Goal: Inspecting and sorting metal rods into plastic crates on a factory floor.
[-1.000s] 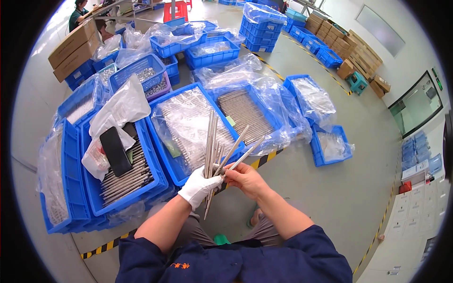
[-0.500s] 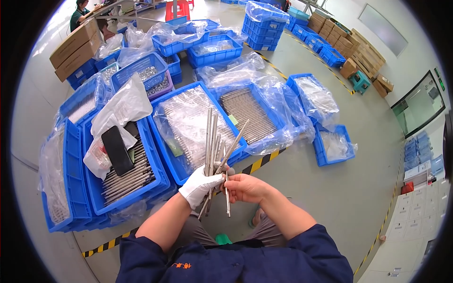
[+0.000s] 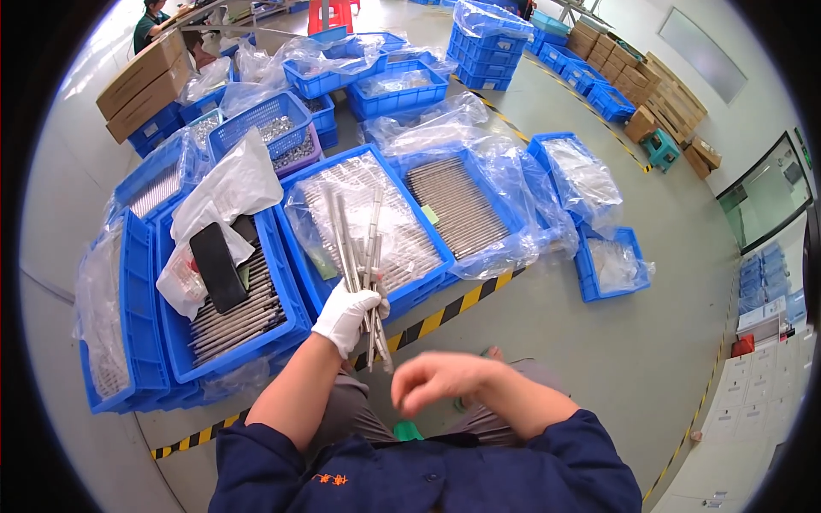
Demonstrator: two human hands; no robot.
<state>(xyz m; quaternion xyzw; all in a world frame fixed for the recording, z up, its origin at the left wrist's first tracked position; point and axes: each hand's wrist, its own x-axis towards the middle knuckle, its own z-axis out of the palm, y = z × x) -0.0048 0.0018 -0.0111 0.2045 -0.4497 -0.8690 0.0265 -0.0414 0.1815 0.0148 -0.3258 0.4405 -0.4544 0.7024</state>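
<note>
My left hand, in a white glove, is closed round a bundle of slim silvery metal rods. Their upper ends fan apart and the lower ends stick out beneath my fist. To the right of the rod ends, my bare right hand hangs apart from them, its bent fingers smeared by motion; no rod shows in it. Beyond the bundle sits a blue crate of light metal rods under clear plastic. A blue crate on the left holds darker rods, with a black phone and white plastic bag on top.
Further right is a plastic-lined crate of rods. Smaller blue crates stand on the floor beyond. A blue basket of small metal parts lies behind. Yellow-black floor tape runs past the crates. Another person sits far left.
My right hand has come away from the rods, moving down and slightly right. The left hand has shifted slightly left with the bundle, whose rods now stand more upright.
</note>
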